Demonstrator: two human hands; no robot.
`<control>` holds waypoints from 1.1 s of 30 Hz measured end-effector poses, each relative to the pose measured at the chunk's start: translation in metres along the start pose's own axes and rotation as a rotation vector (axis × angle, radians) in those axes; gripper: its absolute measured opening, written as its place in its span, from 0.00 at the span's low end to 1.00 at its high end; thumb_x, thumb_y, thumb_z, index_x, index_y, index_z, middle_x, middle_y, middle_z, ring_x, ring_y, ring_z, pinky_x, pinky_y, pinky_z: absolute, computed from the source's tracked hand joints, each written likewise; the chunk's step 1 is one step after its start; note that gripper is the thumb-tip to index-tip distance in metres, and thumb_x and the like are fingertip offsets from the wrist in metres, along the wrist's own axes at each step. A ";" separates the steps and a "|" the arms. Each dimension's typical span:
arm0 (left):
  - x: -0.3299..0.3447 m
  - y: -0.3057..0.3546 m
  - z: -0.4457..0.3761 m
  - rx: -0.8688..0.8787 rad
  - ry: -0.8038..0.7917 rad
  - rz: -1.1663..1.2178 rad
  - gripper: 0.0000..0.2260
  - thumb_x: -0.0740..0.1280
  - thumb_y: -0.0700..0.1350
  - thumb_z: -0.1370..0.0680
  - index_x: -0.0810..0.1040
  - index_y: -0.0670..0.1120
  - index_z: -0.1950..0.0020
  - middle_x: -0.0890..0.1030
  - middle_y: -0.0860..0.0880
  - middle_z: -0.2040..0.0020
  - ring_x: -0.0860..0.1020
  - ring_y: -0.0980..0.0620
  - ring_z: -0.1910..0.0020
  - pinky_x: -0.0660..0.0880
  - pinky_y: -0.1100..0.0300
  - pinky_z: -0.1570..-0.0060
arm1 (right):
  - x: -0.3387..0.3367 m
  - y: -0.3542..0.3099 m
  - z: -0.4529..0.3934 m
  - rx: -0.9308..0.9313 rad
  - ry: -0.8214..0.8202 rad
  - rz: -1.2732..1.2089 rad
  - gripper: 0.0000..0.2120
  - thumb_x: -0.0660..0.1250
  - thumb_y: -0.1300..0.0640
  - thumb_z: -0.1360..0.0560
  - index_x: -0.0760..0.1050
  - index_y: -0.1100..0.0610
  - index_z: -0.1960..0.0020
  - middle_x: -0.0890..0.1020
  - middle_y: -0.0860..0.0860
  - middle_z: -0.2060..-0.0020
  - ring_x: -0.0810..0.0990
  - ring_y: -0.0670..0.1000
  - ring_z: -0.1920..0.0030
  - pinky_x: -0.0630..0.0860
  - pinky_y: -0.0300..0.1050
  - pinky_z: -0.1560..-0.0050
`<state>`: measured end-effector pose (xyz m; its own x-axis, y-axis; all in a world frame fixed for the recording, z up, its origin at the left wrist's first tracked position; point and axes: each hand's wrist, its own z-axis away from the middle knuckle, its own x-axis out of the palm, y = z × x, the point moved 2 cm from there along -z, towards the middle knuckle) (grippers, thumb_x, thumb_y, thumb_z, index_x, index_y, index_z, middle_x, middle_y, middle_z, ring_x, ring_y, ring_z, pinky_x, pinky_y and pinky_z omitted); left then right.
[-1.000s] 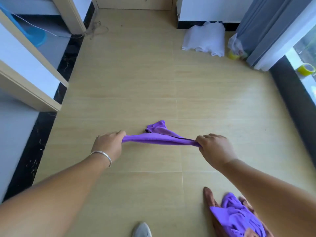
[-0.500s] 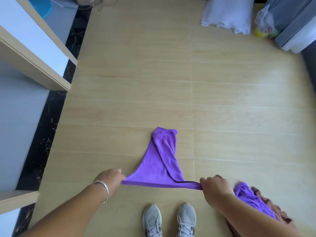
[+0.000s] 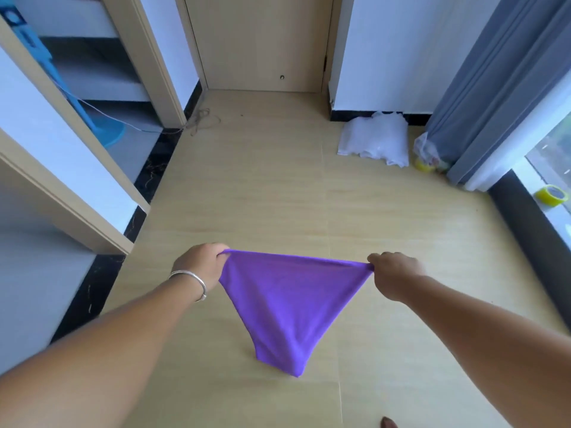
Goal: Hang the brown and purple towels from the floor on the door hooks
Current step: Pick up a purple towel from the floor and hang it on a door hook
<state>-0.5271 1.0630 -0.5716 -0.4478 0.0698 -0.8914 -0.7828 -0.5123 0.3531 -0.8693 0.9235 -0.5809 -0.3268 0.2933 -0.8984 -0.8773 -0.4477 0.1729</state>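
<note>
A pale wood-look floor (image 3: 262, 186) fills most of the view, running toward a closed light-wood door (image 3: 262, 41) at twelve o'clock, set between white walls with a black skirting strip along their base. At about ten o'clock stand light-wood-edged white panels (image 3: 77, 168), and behind them a blue fan (image 3: 105, 131) rests on its round base, a thin cord trailing from it to a loose tangle on the floor near the door frame. At two o'clock a white plastic bag (image 3: 375, 140) lies against the wall, with a smaller clear bag (image 3: 428, 151) beside it at the foot of a grey curtain (image 3: 494, 88). At three o'clock a roll of yellow tape (image 3: 553, 195) sits on the window sill. The purple towel (image 3: 287, 304) hangs in the lower middle of the view, stretched along its top edge and tapering to a point above the floor. The left hand (image 3: 200, 267), a silver bangle (image 3: 191, 281) on its wrist, has its grip pinching the towel's left corner; the right hand (image 3: 395, 276) has its grip pinching the right corner. At five o'clock, at the bottom edge, a small brown sliver (image 3: 390, 423) shows; I cannot tell what it is. No readable writing or labels can be made out.
</note>
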 end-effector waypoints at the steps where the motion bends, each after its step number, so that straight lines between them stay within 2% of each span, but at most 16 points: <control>1: -0.023 0.014 -0.008 0.033 0.041 -0.013 0.10 0.58 0.49 0.21 0.78 0.55 0.54 0.79 0.54 0.60 0.77 0.46 0.58 0.73 0.57 0.62 | -0.023 0.009 -0.005 0.008 0.044 -0.007 0.17 0.54 0.62 0.26 0.71 0.49 0.41 0.77 0.49 0.46 0.75 0.53 0.43 0.66 0.45 0.56; 5: -0.103 0.062 -0.025 0.163 0.232 -0.050 0.12 0.57 0.50 0.19 0.80 0.52 0.49 0.79 0.49 0.52 0.76 0.43 0.53 0.75 0.52 0.55 | -0.097 0.040 -0.014 0.022 0.201 -0.049 0.16 0.54 0.61 0.26 0.72 0.49 0.43 0.77 0.50 0.48 0.75 0.54 0.45 0.69 0.46 0.56; 7: -0.125 0.076 -0.025 0.220 0.318 -0.027 0.12 0.58 0.49 0.19 0.81 0.52 0.48 0.79 0.49 0.51 0.76 0.43 0.52 0.74 0.52 0.55 | -0.116 0.051 -0.011 0.033 0.263 -0.073 0.16 0.53 0.62 0.26 0.72 0.48 0.44 0.77 0.50 0.49 0.75 0.55 0.45 0.68 0.46 0.57; 10: -0.135 0.085 -0.018 0.299 0.411 -0.008 0.11 0.60 0.48 0.19 0.82 0.52 0.46 0.80 0.51 0.49 0.77 0.44 0.51 0.73 0.53 0.57 | -0.120 0.058 -0.003 0.030 0.316 -0.100 0.17 0.53 0.61 0.26 0.72 0.47 0.43 0.77 0.50 0.49 0.75 0.54 0.44 0.67 0.46 0.57; 12: -0.127 0.080 -0.011 0.325 0.403 -0.008 0.11 0.60 0.48 0.19 0.82 0.53 0.45 0.80 0.52 0.48 0.77 0.45 0.51 0.74 0.52 0.56 | -0.107 0.057 0.003 0.017 0.315 -0.115 0.16 0.53 0.61 0.25 0.72 0.47 0.43 0.77 0.50 0.49 0.74 0.54 0.45 0.68 0.46 0.56; 16: -0.078 0.049 0.012 0.346 0.300 -0.079 0.10 0.61 0.47 0.20 0.81 0.55 0.44 0.81 0.54 0.50 0.77 0.46 0.52 0.75 0.52 0.56 | -0.052 0.045 0.017 -0.025 0.241 -0.151 0.17 0.52 0.61 0.24 0.72 0.47 0.42 0.76 0.48 0.48 0.73 0.52 0.45 0.69 0.45 0.54; 20: -0.001 0.000 0.047 0.353 0.158 -0.144 0.08 0.65 0.47 0.21 0.83 0.53 0.46 0.81 0.55 0.50 0.77 0.48 0.49 0.75 0.54 0.58 | 0.026 0.024 0.036 -0.101 0.120 -0.198 0.20 0.52 0.63 0.24 0.71 0.46 0.38 0.74 0.46 0.43 0.71 0.50 0.41 0.70 0.44 0.52; 26: 0.134 -0.075 0.095 0.356 -0.121 -0.231 0.09 0.64 0.48 0.20 0.82 0.54 0.44 0.81 0.58 0.46 0.75 0.54 0.43 0.74 0.58 0.54 | 0.175 -0.011 0.070 -0.162 -0.095 -0.218 0.22 0.52 0.62 0.24 0.68 0.46 0.34 0.73 0.45 0.39 0.69 0.50 0.36 0.73 0.46 0.44; 33: 0.269 -0.137 0.150 0.381 -0.393 -0.368 0.11 0.59 0.53 0.19 0.80 0.53 0.47 0.80 0.56 0.49 0.74 0.54 0.45 0.68 0.60 0.49 | 0.340 -0.048 0.122 -0.209 -0.360 -0.155 0.23 0.52 0.60 0.23 0.67 0.44 0.32 0.71 0.45 0.35 0.66 0.50 0.32 0.68 0.45 0.37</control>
<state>-0.6053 1.2807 -0.8174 -0.1891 0.5268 -0.8287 -0.9808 -0.0612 0.1850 -0.9815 1.1481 -0.8453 -0.3313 0.6291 -0.7032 -0.8476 -0.5258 -0.0711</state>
